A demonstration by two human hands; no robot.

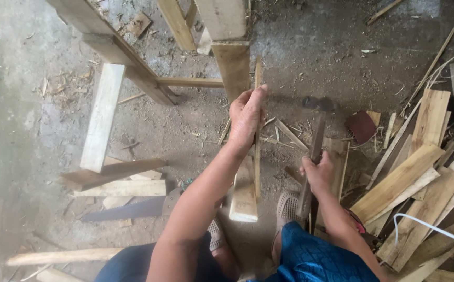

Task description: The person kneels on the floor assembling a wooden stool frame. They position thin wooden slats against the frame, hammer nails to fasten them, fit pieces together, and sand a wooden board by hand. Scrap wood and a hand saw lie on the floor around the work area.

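Left hand (pixel 246 117) clamped on a thin, pale, upright wooden slat (pixel 257 130), right hand (pixel 318 172) beside it gripping a dark-headed, motion-blurred hammer (pixel 315 141), hands apart

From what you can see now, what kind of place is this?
Probably a rough carpentry work area. Offcut boards are piled on a dusty concrete floor, a handsaw lies there, and the right hand grips a hammer.

Left arm stretched forward, bare to the elbow, left hand (pixel 245 118) raised with fingers (pixel 259 94) pinched together at the top; right arm bent closer in, right hand (pixel 318 172) curled into a closed fist, knuckles up.
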